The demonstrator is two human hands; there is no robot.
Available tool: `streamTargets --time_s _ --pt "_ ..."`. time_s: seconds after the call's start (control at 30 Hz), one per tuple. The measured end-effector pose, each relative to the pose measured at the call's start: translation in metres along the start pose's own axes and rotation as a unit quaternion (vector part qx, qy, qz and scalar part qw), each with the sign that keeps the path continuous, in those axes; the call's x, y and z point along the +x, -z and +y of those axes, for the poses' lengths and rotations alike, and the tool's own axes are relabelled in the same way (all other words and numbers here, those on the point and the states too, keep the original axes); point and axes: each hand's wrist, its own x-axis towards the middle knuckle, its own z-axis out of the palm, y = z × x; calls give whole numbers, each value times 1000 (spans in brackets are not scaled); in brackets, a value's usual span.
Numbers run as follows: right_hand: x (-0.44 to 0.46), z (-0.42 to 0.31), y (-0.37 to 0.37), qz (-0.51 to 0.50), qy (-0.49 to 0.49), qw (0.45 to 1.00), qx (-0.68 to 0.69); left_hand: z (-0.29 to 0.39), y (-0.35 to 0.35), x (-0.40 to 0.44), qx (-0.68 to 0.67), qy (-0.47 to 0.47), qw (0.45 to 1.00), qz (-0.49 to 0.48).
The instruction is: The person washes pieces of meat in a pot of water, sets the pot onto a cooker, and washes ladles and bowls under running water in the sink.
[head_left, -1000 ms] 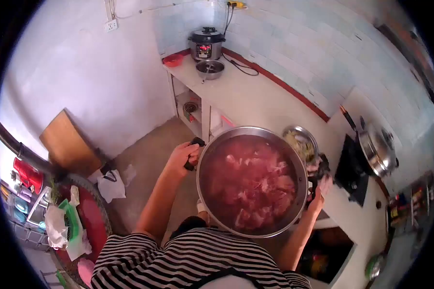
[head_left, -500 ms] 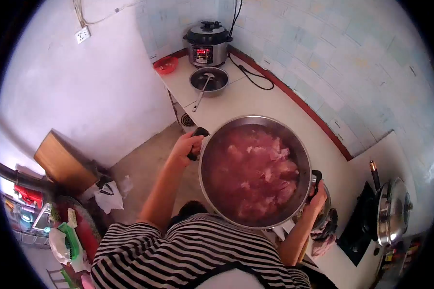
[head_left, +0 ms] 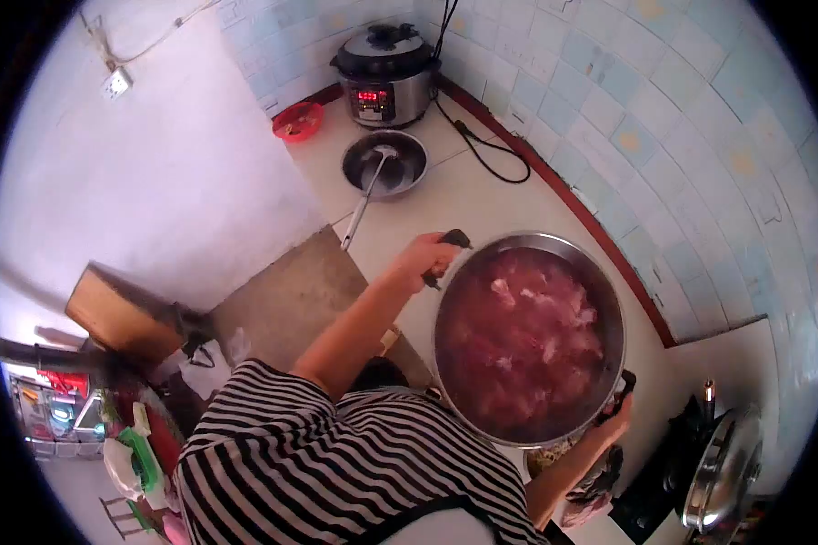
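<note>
A wide steel pot (head_left: pixel 603 283) is held up in front of my striped shirt. Pieces of raw meat (head_left: pixel 559 341) lie in reddish liquid inside it. My left hand (head_left: pixel 424 260) is closed around the black handle on the pot's left side. On the lower right, my right hand (head_left: pixel 617 420) grips the opposite black handle, with its fingers partly hidden. Beneath the right forearm, a container with pale contents (head_left: pixel 552 453) shows only in part. A dark plastic bag (head_left: pixel 600 474) lies beside that arm.
On the counter (head_left: pixel 482 204) stand an electric pressure cooker (head_left: pixel 386 77), a red basket (head_left: pixel 298 122) and a metal bowl (head_left: pixel 400 179) with a long-handled ladle (head_left: pixel 359 218). At right, a lidded pan (head_left: pixel 723 472) sits by a black stove (head_left: pixel 645 509). A wooden board (head_left: pixel 118 313) leans left.
The pot, held in both hands, has moved rightward, farther over the counter. My left arm reaches farther across, and the view has shifted a little.
</note>
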Motion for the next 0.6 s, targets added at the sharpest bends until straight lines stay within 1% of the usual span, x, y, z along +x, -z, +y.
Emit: streamTargets --time_s 0.03,0.1,0.23,0.3,0.33,0.37,0.43,0.47,0.5,0.53,0.6 --pt "-6 -1 -7 3 0 1000 2 4 -5 12 -3 14 1000 -20" --pt "-26 -9 -25 74 40 996 -20 14 -15 41 -5 34 998 -45" --pt "-29 12 -11 82 16 996 26 33 -33 105 15 81 990 -112" --pt "-24 25 -5 248 37 967 -45 43 -46 136 43 96 983 -153" --pt "-27 35 2 231 98 967 -47 49 -54 150 57 101 979 -170" --pt "-40 31 -21 240 100 964 -50 46 -60 172 62 106 973 -196" --pt "-70 22 -62 333 73 940 -10 46 -75 209 82 114 959 -246" --pt "-53 41 -8 291 39 955 -41 49 -84 222 96 115 951 -270" --pt "-54 59 11 299 43 952 -45 46 -92 238 96 120 944 -291" --pt "-58 71 20 302 101 940 -125 43 -101 254 95 126 937 -312" --pt "-65 77 4 308 157 914 -210 24 -122 289 127 97 921 -357"
